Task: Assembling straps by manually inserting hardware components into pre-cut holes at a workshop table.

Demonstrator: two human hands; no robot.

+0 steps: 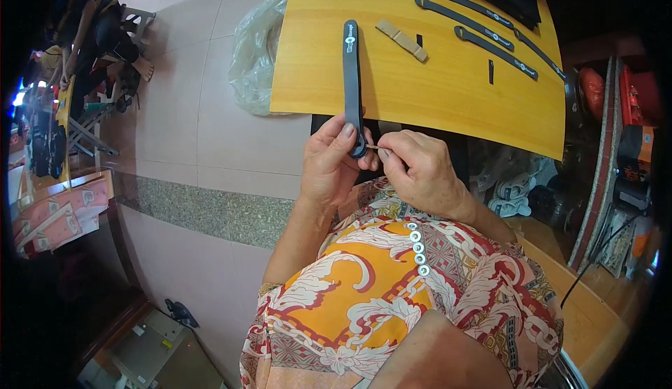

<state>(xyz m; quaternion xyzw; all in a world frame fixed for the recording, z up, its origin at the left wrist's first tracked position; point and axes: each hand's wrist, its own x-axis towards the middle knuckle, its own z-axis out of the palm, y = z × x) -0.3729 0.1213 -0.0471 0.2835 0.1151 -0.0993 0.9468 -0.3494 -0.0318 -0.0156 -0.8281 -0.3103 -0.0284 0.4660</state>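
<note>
Snugly, left fingers (347,131) pinch strap (352,74)—right fingers (384,154), sliver (373,147).

one wide fisheye view, worn on the person's head and looking down

from the left side of a head-worn pair, the lens faces steeply down and slightly forward over the person's own front, upright and unmirrored; the patterned top (364,275) lies close below it and fills the lower middle, the left grip (329,159) and right grip (420,170) sit near the centre, the bench (308,67) spreads beyond them toward the upper right, the tiled floor (217,123) lies farther down on the left, and straight edges bow toward a dark, rounded rim, with the room's far side small at the left edge.
</note>
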